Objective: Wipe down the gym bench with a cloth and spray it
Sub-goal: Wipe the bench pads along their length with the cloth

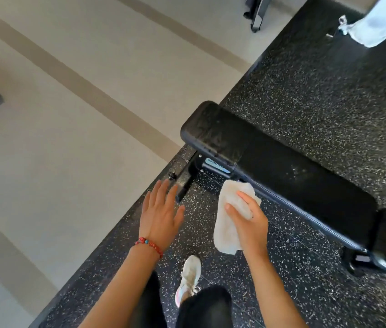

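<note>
The black padded gym bench runs from the middle of the view down to the right, and its top looks damp near the left end. My right hand grips a crumpled white cloth just in front of the bench's near edge, above the floor. My left hand hovers with fingers spread and holds nothing, to the left of the cloth and near the bench's black metal foot. No spray bottle is in view.
Speckled black rubber flooring lies under the bench and meets pale floor on the left. My white shoe stands below my hands. Another person's light trouser leg is at the top right, and dark equipment at the top.
</note>
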Available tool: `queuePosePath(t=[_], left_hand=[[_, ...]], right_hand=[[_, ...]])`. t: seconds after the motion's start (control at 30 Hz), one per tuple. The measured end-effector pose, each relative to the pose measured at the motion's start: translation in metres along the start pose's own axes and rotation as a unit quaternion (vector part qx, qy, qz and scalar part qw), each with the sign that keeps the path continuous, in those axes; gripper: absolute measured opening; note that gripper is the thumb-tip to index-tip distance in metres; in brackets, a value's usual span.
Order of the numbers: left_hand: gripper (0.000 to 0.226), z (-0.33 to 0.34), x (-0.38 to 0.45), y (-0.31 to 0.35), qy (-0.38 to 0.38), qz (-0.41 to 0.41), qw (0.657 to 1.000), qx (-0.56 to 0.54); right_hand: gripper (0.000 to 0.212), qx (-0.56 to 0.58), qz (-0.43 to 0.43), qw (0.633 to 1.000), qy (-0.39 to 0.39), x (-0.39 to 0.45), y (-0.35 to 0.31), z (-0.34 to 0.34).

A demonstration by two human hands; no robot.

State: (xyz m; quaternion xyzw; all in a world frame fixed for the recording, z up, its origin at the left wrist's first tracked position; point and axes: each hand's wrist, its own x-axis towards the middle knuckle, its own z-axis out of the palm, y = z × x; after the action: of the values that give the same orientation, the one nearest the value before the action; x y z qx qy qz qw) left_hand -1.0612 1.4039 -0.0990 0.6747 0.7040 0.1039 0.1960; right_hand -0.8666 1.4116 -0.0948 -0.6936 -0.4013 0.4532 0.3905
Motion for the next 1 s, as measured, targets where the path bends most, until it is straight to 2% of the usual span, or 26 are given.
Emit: queuePosePath(t=[0.27, 0.63, 0.8, 1.0], left_hand=[[0.054, 0.018, 0.082, 0.009, -0.008, -0.035, 0.999, -0.005], [0.055, 0.057, 0.235, -0.021, -0.037, -0.08, 0.996, -0.016], [0.053, 0.083, 0.29, -0.031, -0.03, -0.105, 0.993, -0.038], [0.057, 0.147, 0.334, -0.036, -0.026, -0.157, 0.984, -0.082]], right_hand=[[0.036, -0.036, -0.008, 0.999, -0.035, 0.106, -0.021, 0.008], [0.038, -0.122, -0.03, 0.983, -0.132, 0.269, -0.034, 0.083], [0.042, -0.176, -0.05, 0.97, -0.16, 0.342, -0.02, 0.112], [0.047, -0.224, -0.078, 0.944, -0.228, 0.425, 0.024, 0.144]])
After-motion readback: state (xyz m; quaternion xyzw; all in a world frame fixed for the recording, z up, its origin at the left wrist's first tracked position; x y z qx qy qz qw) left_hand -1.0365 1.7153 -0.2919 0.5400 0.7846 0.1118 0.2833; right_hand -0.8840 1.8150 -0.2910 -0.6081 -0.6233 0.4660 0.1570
